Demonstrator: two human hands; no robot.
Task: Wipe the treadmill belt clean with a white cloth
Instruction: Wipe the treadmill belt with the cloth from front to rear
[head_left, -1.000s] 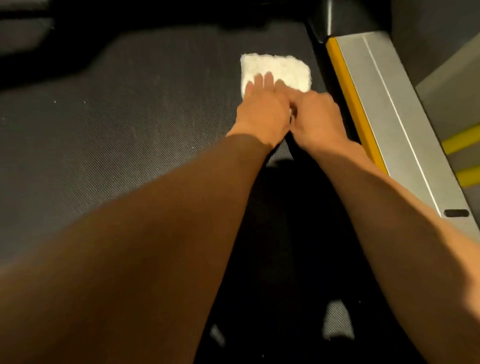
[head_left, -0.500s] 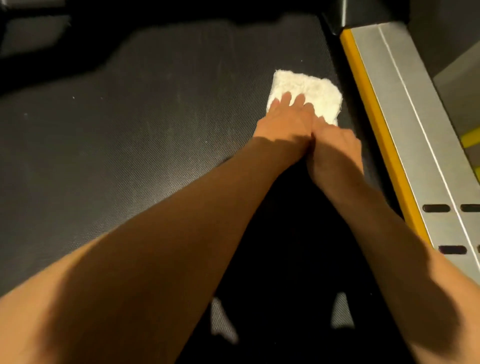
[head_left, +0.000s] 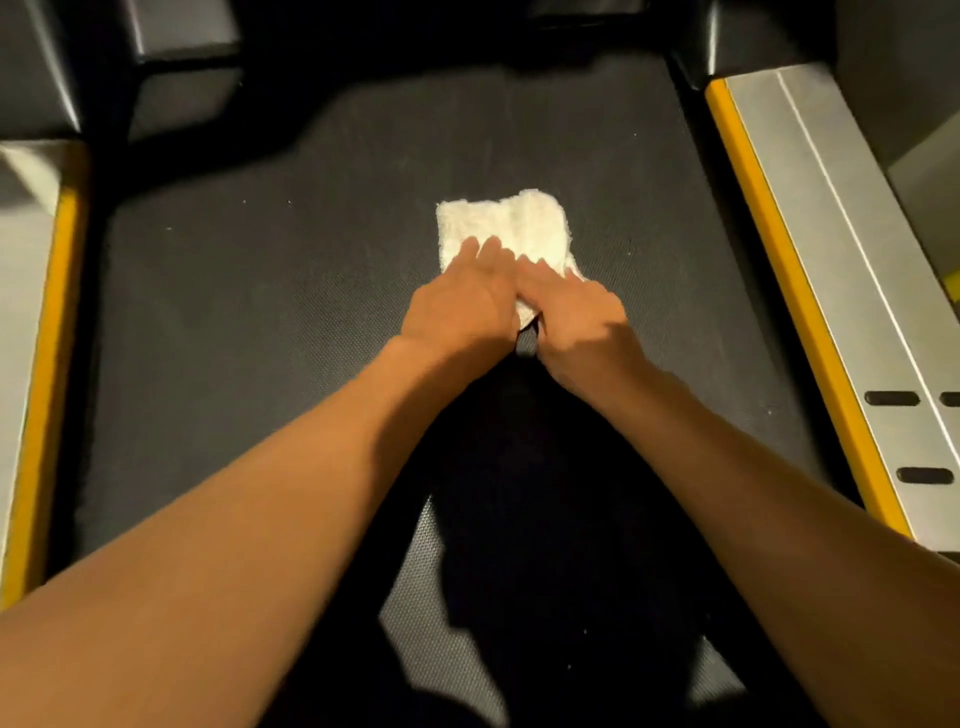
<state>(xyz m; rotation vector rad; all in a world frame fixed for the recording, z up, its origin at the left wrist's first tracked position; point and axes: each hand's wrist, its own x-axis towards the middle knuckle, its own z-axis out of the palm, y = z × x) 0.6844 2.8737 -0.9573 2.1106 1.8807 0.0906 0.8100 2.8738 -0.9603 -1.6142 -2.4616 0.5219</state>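
Observation:
A folded white cloth (head_left: 514, 226) lies flat on the dark textured treadmill belt (head_left: 270, 322), near the middle of its width. My left hand (head_left: 462, 301) presses down on the cloth's near left part with its fingers laid flat. My right hand (head_left: 582, 317) lies beside it on the cloth's near right corner, fingers stretched forward and touching the left hand. The near edge of the cloth is hidden under both hands. Small pale specks dot the belt around the cloth.
Silver side rails with yellow inner strips run along the belt, one on the right (head_left: 841, 270) and one on the left (head_left: 31, 364). Black housing (head_left: 176, 57) sits at the belt's far end. My shadow darkens the belt below my arms.
Both hands have slid the cloth leftwards, away from the right rail toward the middle of the belt. The left rail has come into view.

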